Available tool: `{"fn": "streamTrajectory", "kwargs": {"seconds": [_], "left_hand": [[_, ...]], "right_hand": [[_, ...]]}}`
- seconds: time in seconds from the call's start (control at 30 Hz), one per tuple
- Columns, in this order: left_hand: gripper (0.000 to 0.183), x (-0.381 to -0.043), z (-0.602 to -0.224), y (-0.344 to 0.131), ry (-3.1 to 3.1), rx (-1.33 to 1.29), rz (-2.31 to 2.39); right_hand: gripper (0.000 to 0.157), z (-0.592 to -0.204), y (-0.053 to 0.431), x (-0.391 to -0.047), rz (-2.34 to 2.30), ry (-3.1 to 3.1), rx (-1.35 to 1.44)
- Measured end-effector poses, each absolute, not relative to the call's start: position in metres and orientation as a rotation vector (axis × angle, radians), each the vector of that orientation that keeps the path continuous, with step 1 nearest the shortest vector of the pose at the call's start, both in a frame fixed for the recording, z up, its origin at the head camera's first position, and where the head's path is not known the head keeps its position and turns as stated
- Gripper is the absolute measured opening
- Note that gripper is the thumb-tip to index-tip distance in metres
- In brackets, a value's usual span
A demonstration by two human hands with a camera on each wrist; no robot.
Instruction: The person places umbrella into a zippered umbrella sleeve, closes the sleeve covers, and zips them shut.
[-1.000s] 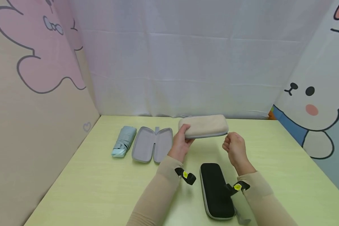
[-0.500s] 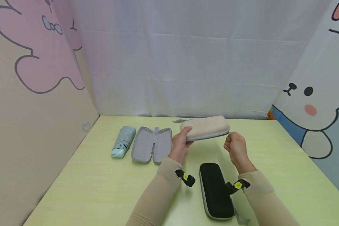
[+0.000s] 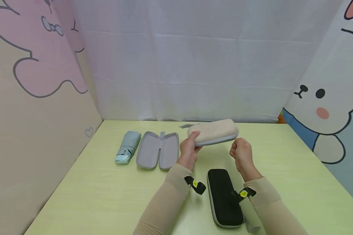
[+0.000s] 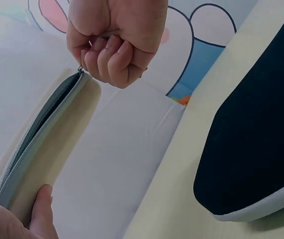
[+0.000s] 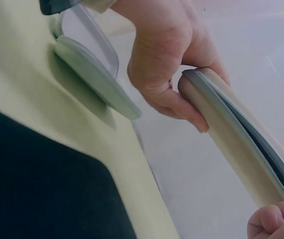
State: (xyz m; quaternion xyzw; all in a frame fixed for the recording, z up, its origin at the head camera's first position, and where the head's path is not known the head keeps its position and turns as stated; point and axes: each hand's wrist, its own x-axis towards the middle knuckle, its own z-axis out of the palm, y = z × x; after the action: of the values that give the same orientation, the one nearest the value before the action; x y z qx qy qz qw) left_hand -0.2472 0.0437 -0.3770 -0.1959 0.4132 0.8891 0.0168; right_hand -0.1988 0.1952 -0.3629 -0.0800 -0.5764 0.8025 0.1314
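Note:
A beige zip pencil case [image 3: 213,132] is held above the table, its grey zipper side facing down toward me. My left hand [image 3: 189,150] grips its left end, thumb on top. At the right end, the curled fingers of my right hand [image 3: 242,155] pinch the zipper pull [image 4: 80,69]. In both wrist views the zipper [image 5: 251,133] is parted, leaving a dark slit along much of its length. A grey strap [image 3: 189,125] sticks out at the case's left end. Below the hands lies a black case [image 3: 226,197] with a grey edge.
To the left, a grey clamshell case [image 3: 148,151] lies open on the pale green table [image 3: 85,195]. Beside it is a folded light-blue umbrella [image 3: 128,147]. A white curtain [image 3: 176,75] hangs behind the table, with printed panels on both sides.
The beige pencil case has tilted a little and shifted slightly right, and its grey strap now shows. My right hand stays at its right end, having moved only slightly.

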Motion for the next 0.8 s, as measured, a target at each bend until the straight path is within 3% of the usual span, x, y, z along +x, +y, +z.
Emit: {"fn": "streamTrajectory", "kwargs": {"seconds": [0.3,0.67,0.8], "left_hand": [[0.042,-0.242,-0.382,0.047,1.244,-0.638,2.765],[0.042,-0.247,-0.386,0.033,1.342,-0.237,2.456],[0.041,-0.246,-0.387,0.034,1.350,-0.267,2.450]], "right_hand": [[0.035,-0.366,0.193,-0.199,2.360,-1.695,-0.252],[0.040,-0.347,0.209,-0.206,2.458,-1.497,-0.265],[0.041,-0.347,0.211,-0.208,2.463,-1.516,-0.285]]}}
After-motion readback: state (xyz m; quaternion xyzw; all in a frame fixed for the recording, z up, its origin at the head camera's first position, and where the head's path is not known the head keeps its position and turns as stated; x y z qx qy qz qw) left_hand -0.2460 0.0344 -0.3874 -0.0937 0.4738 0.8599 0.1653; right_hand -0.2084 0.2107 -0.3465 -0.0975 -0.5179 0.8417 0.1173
